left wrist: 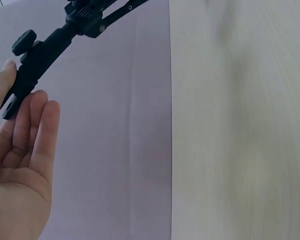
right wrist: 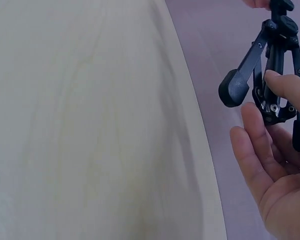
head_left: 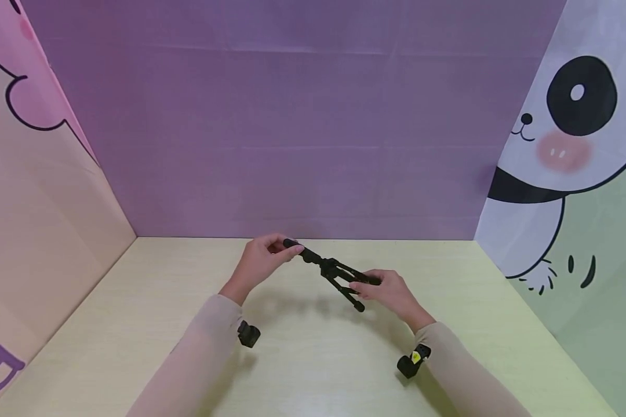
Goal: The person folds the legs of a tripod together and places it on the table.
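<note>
A small black tripod [head_left: 330,267] is held up above the table, tilted, its head end to the upper left and its legs partly spread to the lower right. My left hand [head_left: 265,260] pinches the head end between thumb and fingers; the left wrist view shows a knob [left wrist: 24,43] beside that thumb. At the leg end, my right hand [head_left: 388,292] grips the tripod with thumb and fingers. In the right wrist view the thumb lies against the centre part, and one leg's foot [right wrist: 235,89] sticks out free beside the fingers.
Under both hands lies a pale wood-grain table [head_left: 313,370]. A purple backdrop [head_left: 302,127] rises at its far edge. Cartoon-printed panels stand at the left [head_left: 47,202] and right [head_left: 594,231]. A small black camera is strapped to each wrist.
</note>
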`<state>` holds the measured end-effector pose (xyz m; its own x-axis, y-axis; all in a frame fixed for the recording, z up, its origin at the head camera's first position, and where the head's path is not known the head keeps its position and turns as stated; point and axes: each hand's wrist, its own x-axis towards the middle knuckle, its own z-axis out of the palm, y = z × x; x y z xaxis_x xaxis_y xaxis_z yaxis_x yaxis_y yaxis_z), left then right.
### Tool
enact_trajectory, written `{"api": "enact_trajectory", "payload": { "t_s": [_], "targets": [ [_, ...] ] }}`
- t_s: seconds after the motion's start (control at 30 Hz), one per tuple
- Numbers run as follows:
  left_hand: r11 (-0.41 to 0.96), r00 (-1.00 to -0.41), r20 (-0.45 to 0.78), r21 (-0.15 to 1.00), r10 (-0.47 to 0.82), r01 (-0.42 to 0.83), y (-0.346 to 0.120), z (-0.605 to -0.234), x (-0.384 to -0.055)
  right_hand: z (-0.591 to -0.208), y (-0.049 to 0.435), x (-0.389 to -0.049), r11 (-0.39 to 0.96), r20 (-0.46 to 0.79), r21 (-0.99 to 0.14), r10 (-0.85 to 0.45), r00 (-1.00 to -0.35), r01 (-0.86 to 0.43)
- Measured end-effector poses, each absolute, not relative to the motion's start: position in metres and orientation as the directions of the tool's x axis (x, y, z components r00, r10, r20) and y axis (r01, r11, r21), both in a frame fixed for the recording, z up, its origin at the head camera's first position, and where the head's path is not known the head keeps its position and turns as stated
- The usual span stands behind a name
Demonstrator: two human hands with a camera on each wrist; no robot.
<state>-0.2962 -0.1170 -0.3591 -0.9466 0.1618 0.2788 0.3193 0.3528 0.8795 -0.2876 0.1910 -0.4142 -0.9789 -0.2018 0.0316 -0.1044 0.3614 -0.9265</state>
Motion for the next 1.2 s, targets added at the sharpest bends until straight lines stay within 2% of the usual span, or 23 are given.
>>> {"api": "enact_trajectory", "payload": {
  "t_s": [0.3, 0.8, 1.2],
  "targets": [
    [0.42, -0.941, 0.202, 0.855, 0.27, 0.304, -0.131, -0.367, -0.298, -0.412, 0.201, -0.289, 0.424, 0.041, -0.898, -0.176, -0.984, -0.113],
    [0.474, -0.898, 0.106, 0.82, 0.427, 0.322, -0.143, -0.375, -0.299, -0.407, 0.206, -0.288, 0.423, 0.088, -0.892, -0.181, -0.979, -0.159],
    [0.56, -0.899, 0.087, 0.756, 0.428, 0.34, -0.144, -0.386, -0.301, -0.409, 0.208, -0.288, 0.475, 0.068, -0.87, -0.149, -0.987, -0.132]
  ]
}}
